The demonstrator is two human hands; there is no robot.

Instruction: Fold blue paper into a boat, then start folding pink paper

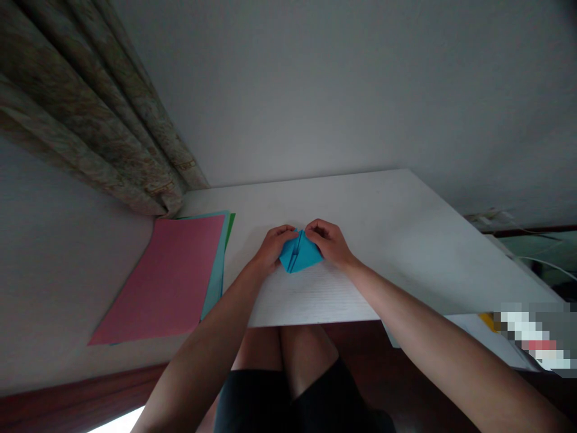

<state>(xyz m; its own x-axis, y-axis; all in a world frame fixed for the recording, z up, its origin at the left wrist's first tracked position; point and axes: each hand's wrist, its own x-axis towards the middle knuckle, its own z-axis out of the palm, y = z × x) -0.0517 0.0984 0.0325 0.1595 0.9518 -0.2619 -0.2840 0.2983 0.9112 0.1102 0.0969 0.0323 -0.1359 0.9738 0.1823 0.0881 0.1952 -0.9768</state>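
A small piece of folded blue paper [308, 255] is held just over the white table, with creased flaps meeting along a slit down its middle. My left hand [273, 245] grips its left side, the thumb lying on top near the upper corner. On the other side my right hand [330, 240] pinches the upper right edge between thumb and curled fingers. Some fingertips of both hands are hidden behind the paper.
Pink paper [169, 279] tops a stack with light blue and green sheets at the table's left. A patterned curtain [108, 114] hangs behind it. The white table [360, 198] meets the wall at the back. Papers [478, 337] lie below its right front edge.
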